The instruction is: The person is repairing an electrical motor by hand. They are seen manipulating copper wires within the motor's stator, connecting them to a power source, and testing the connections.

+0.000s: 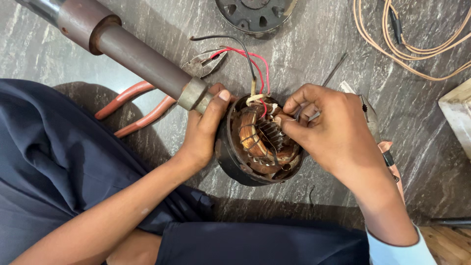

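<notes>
Two bare hands work a round black motor housing with copper windings (260,147), sitting on the grey marbled stone floor (314,54). It looks heavy and rigid, best held by its steel rim; the fine copper coils look fragile. Left hand (203,130) clamps the housing's left rim. Right hand (324,127) pinches shut over the windings. Red-handled pliers (147,100) lie left of the housing.

Motor stator (260,147): round dark housing, open face up, copper windings and toothed core inside. Red and black leads (250,61) rise from top edge. Rests on marbled floor.
</notes>
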